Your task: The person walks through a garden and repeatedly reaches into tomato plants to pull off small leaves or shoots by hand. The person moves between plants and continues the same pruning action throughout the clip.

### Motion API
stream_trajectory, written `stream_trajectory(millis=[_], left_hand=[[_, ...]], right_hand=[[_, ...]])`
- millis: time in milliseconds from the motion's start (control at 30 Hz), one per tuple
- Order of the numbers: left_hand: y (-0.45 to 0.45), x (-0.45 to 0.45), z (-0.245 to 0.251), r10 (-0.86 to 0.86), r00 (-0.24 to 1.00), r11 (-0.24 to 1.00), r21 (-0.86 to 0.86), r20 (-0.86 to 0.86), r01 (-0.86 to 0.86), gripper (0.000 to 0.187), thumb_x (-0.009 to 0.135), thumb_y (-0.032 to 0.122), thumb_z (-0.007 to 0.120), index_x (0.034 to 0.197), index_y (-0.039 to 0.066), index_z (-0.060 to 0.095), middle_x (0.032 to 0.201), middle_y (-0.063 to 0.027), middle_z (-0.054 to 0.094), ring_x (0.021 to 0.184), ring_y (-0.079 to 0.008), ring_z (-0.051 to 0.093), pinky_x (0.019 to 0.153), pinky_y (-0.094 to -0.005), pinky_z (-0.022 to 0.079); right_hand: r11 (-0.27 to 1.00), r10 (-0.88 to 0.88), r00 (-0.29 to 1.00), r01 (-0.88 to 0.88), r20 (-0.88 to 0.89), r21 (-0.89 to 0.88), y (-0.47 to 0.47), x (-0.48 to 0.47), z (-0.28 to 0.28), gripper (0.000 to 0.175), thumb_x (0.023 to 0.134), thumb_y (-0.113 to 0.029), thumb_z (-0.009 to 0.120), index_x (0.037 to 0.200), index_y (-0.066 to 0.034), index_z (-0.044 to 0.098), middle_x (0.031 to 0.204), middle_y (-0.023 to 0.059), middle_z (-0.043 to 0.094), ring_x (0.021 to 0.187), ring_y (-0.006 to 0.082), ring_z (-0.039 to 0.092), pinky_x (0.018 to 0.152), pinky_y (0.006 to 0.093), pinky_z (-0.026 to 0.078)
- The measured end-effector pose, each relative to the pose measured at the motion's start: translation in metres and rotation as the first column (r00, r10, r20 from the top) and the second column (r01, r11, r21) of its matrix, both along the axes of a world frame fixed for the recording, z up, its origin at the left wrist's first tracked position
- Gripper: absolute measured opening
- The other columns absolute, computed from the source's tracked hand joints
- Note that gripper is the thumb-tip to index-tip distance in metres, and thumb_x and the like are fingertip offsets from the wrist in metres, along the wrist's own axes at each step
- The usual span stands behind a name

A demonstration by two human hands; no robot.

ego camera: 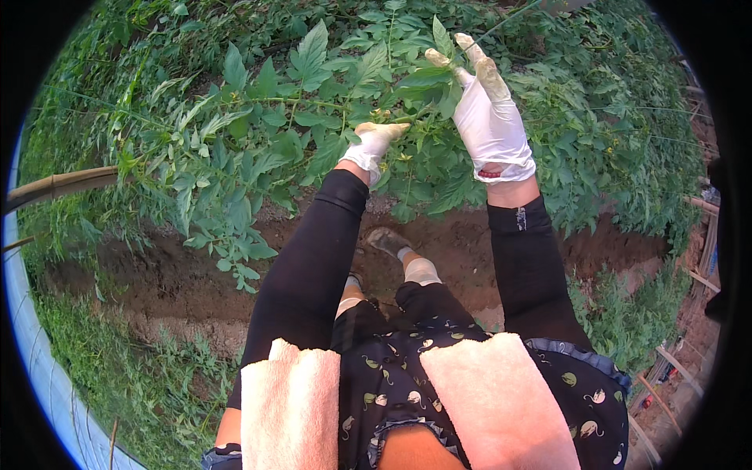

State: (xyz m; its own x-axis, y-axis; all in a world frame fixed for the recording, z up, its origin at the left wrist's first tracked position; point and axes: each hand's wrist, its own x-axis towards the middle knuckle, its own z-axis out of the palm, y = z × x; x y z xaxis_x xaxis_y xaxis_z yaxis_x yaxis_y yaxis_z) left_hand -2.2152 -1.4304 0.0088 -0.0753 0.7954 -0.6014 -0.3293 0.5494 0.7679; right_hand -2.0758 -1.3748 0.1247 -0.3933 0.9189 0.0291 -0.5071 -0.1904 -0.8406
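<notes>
Both hands wear thin white gloves with yellowish-stained fingers. My left hand (376, 141) is among the stems of a leafy tomato plant (311, 111), its fingers closed around a green stem that runs up to the right. My right hand (484, 106) is raised at the plant's upper right, thumb and fingers partly spread beside a few leaves. A thin green string (505, 24) runs from its fingertips up to the right; whether the fingers pinch it, I cannot tell. Small yellow flowers (380, 113) show just above my left hand.
Dense tomato foliage fills the bed ahead. A bamboo pole (64, 183) juts in at left. Below the plants runs a brown soil furrow (194, 270), where my feet stand. More plants (135, 376) grow at lower left. Wooden sticks (678, 370) lie at right. Green strings cross the foliage.
</notes>
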Motion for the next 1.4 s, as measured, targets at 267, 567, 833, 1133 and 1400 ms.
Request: stream_trajectory(millis=[267, 567, 833, 1133, 1400], left_hand=[[0.004, 0.014, -0.019, -0.005, 0.993, 0.997, -0.080, -0.118, -0.005, 0.034, 0.077, 0.022, 0.069, 0.099, -0.002, 0.063, 0.100, -0.0117, 0.062, 0.091, -0.0202, 0.057, 0.082, -0.0344, 0.044], [0.014, 0.019, -0.016, 0.472, 0.679, 0.876, -0.209, 0.562, -0.435, 0.018, 0.084, 0.002, 0.057, 0.101, -0.004, 0.054, 0.103, -0.0131, 0.053, 0.100, -0.0267, 0.053, 0.092, -0.0405, 0.044], [0.022, 0.010, 0.002, 0.556, 0.458, 0.769, -0.221, 0.693, -0.599, 0.012, 0.087, 0.001, 0.046, 0.098, -0.003, 0.047, 0.105, -0.0123, 0.045, 0.097, -0.0240, 0.043, 0.093, -0.0399, 0.035], [-0.004, -0.004, -0.006, 0.604, 0.645, 0.788, -0.226, 0.467, -0.573, 0.019, 0.091, 0.010, 0.048, 0.104, -0.001, 0.055, 0.102, -0.0120, 0.055, 0.087, -0.0214, 0.054, 0.078, -0.0332, 0.049], [-0.036, -0.015, -0.029, 0.386, 0.688, 0.897, -0.077, 0.615, -0.435, 0.020, 0.085, 0.004, 0.054, 0.105, 0.003, 0.055, 0.103, -0.0098, 0.064, 0.092, -0.0165, 0.053, 0.085, -0.0286, 0.038]], right_hand=[[0.993, 0.082, 0.996, -0.080, -0.018, 0.084, -0.023, 0.006, 0.053, 0.069, 0.093, -0.047, 0.039, 0.145, -0.0093, 0.012, 0.128, 0.0320, 0.043, 0.090, 0.0439, 0.061, 0.071, 0.0415, 0.055], [0.984, -0.109, 0.919, 0.047, 0.378, 0.170, -0.091, 0.026, 0.034, 0.028, 0.094, -0.021, 0.050, 0.090, 0.0041, 0.063, 0.095, 0.0166, 0.065, 0.085, 0.0220, 0.062, 0.082, 0.0335, 0.047], [0.966, -0.234, 0.819, 0.138, 0.524, 0.217, -0.109, 0.024, 0.009, 0.021, 0.090, 0.001, 0.049, 0.107, 0.0034, 0.061, 0.104, 0.0102, 0.064, 0.092, 0.0144, 0.061, 0.083, 0.0242, 0.047], [0.975, -0.206, 0.863, 0.141, 0.461, 0.173, -0.066, 0.012, 0.021, 0.027, 0.096, -0.018, 0.048, 0.101, 0.0043, 0.062, 0.097, 0.0122, 0.067, 0.083, 0.0169, 0.065, 0.077, 0.0270, 0.049], [0.998, 0.051, 0.700, -0.062, 0.713, -0.010, -0.004, 0.020, -0.016, 0.018, 0.088, -0.016, 0.057, 0.095, -0.0021, 0.066, 0.068, 0.0033, 0.064, 0.051, 0.0067, 0.054, 0.048, 0.0184, 0.040]])
